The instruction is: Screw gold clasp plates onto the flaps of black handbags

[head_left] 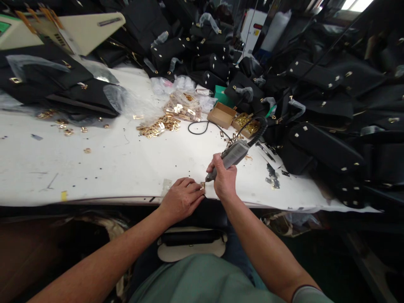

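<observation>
Near the front edge of the white table (110, 168), my right hand (224, 179) is wrapped round a grey electric screwdriver (235, 153), tilted with its tip down to the left. The tip meets a small gold metal piece (202, 185). My left hand (183, 198) has its fingers pressed together on that piece from the left, at the flap edge of a black bag (211, 212) on my lap. The bag's pale part (192, 251) shows below. The tips of my left fingers partly cover the gold piece.
Gold plates (159, 125) lie piled beyond my hands, beside an open cardboard box (221, 115) and a box of small gold parts (246, 125). Black bags (328, 145) are heaped at the right and back. Another black bag (63, 80) lies at the left. A cable runs behind the screwdriver.
</observation>
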The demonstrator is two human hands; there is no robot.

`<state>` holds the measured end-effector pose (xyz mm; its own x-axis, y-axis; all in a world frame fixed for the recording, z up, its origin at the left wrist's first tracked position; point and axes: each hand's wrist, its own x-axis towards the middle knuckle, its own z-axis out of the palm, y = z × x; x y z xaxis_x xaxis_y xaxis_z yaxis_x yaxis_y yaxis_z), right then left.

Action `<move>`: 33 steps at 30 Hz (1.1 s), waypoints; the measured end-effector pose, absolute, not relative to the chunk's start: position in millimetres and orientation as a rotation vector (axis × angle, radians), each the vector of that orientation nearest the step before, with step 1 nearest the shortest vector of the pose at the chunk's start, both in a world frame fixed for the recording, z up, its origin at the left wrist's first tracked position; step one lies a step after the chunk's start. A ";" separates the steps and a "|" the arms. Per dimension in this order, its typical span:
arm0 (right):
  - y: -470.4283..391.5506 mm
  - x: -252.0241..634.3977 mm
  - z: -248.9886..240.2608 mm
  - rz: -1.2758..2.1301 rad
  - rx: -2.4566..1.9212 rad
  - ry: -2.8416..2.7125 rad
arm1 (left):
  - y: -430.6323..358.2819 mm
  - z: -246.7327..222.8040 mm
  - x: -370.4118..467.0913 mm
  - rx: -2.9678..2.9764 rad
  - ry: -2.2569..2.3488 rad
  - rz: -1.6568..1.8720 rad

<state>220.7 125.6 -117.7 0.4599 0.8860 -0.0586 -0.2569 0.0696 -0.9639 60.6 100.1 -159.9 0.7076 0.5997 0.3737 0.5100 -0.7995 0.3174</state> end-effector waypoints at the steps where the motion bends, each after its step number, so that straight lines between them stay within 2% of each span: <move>1: 126.0 219.7 -119.1 0.969 -1.198 -0.684 | 100.1 -159.7 60.6 2.725 0.895 0.692; 22: 132.1 209.2 -124.1 0.999 -1.406 -1.154 | 100.4 -161.8 60.2 2.723 0.911 0.700; 33: 133.4 219.0 -112.9 1.198 -1.209 -1.157 | 99.5 -161.4 60.5 2.733 0.906 0.697</move>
<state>219.0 133.4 -112.9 0.0384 0.9992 -0.0053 -0.0292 -0.0042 -0.9996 60.5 99.5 -161.4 0.7046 0.6020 0.3758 0.5181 -0.7982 0.3072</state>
